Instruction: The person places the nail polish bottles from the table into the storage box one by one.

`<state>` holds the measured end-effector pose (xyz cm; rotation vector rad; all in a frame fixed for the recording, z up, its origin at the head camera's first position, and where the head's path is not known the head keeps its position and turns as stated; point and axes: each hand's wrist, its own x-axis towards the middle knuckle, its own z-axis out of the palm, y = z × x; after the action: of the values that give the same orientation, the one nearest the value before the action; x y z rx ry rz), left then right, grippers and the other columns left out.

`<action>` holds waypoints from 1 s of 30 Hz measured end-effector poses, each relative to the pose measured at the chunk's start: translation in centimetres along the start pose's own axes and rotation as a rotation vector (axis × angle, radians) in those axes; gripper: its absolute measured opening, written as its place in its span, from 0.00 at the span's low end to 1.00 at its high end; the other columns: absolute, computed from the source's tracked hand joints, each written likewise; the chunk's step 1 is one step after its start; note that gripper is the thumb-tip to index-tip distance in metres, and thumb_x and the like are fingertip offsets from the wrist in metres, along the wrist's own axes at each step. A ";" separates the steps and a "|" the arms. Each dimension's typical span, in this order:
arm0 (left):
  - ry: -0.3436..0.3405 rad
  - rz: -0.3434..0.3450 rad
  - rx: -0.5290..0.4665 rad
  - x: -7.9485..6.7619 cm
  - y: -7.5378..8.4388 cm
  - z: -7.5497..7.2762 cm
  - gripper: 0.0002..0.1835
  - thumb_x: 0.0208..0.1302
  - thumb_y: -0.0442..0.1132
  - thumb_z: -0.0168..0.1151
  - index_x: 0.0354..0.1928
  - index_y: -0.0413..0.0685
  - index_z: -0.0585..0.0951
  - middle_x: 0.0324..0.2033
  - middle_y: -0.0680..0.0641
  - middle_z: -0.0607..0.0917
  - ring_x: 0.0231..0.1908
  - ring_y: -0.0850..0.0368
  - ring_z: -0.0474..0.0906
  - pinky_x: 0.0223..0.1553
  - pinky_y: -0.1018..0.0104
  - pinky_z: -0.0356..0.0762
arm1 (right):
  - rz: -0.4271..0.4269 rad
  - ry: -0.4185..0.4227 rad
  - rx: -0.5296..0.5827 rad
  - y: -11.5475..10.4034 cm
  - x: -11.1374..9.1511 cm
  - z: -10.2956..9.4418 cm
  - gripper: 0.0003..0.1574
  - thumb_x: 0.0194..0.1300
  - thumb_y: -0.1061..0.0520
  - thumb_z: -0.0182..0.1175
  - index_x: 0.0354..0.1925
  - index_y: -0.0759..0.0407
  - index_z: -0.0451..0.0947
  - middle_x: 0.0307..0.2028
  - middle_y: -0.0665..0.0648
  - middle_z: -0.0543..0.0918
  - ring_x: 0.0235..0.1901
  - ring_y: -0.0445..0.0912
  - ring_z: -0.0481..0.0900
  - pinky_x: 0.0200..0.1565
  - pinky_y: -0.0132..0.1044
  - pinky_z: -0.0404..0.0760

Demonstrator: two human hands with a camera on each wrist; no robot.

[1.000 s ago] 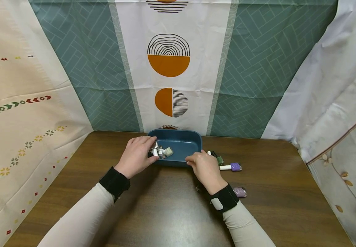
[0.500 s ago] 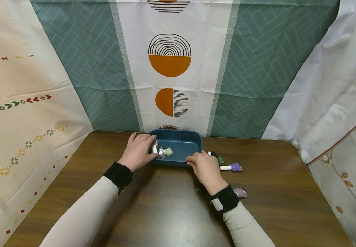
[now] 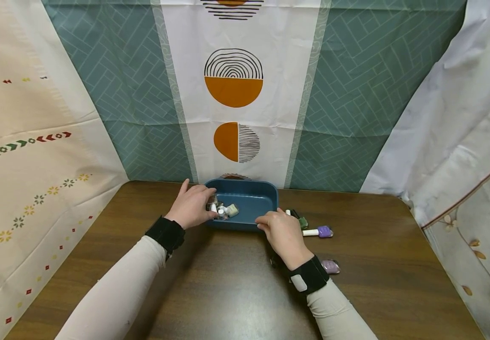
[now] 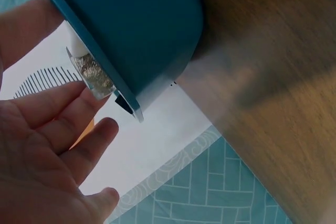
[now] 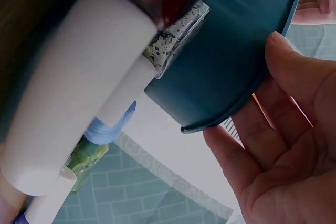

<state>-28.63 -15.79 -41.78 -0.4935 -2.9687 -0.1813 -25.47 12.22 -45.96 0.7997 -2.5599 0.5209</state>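
A blue plastic bin (image 3: pixel 251 202) stands at the table's back edge, with several small nail polish bottles (image 3: pixel 231 210) in its left end. My left hand (image 3: pixel 190 207) is at the left rim. In the left wrist view its thumb and fingers hold a glitter nail polish bottle (image 4: pixel 92 72) with a white cap, right at the bin's rim; some fingers spread away from it. My right hand (image 3: pixel 286 234) grips the bin's front right corner, thumb on the outer wall (image 5: pixel 226 51) and fingers at the rim.
Right of the bin lie a green bottle (image 3: pixel 303 223), a purple bottle (image 3: pixel 325 231) with a white cap, and a lilac bottle (image 3: pixel 330 267). Close to the right wrist camera are a large white cap (image 5: pixel 79 82) and a black-and-white speckled bottle (image 5: pixel 176 40). A patterned cloth hangs behind.
My left wrist has shifted slightly right, and a finger of that hand now lifts apart from the others. The right hand keeps its grip on the bin, which has stayed put.
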 end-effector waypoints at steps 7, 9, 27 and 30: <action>-0.023 -0.001 -0.008 0.5 -0.3 0.3 0.41 0.50 0.57 0.75 0.65 0.46 0.77 0.55 0.46 0.82 0.61 0.48 0.73 0.70 0.39 0.35 | 0.009 -0.015 -0.004 -0.1 0.0 -0.2 0.07 0.62 0.55 0.69 0.40 0.48 0.89 0.33 0.44 0.85 0.37 0.42 0.84 0.60 0.47 0.71; -0.031 -0.002 -0.018 0.6 -0.4 0.4 0.41 0.50 0.57 0.76 0.65 0.45 0.77 0.55 0.46 0.82 0.60 0.48 0.73 0.70 0.40 0.35 | 0.012 -0.020 -0.005 -0.1 0.0 -0.2 0.07 0.62 0.55 0.69 0.40 0.48 0.89 0.33 0.44 0.86 0.37 0.41 0.84 0.61 0.46 0.71; -0.099 0.037 -0.052 1.2 -0.4 0.9 0.39 0.53 0.54 0.75 0.64 0.39 0.77 0.52 0.43 0.83 0.53 0.46 0.75 0.61 0.53 0.67 | 0.012 -0.018 -0.010 0.0 0.0 0.0 0.07 0.62 0.54 0.69 0.40 0.47 0.89 0.33 0.44 0.85 0.36 0.41 0.84 0.61 0.46 0.71; -0.119 0.050 -0.058 1.3 -0.4 0.8 0.38 0.52 0.54 0.75 0.62 0.40 0.78 0.51 0.44 0.83 0.50 0.48 0.74 0.60 0.54 0.67 | 0.014 -0.020 -0.005 0.0 0.1 0.0 0.07 0.62 0.54 0.69 0.40 0.47 0.89 0.33 0.44 0.85 0.36 0.41 0.84 0.61 0.46 0.71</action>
<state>-30.09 -15.64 -42.40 -0.6057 -3.0704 -0.2417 -25.51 12.16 -45.97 0.7900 -2.5855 0.5125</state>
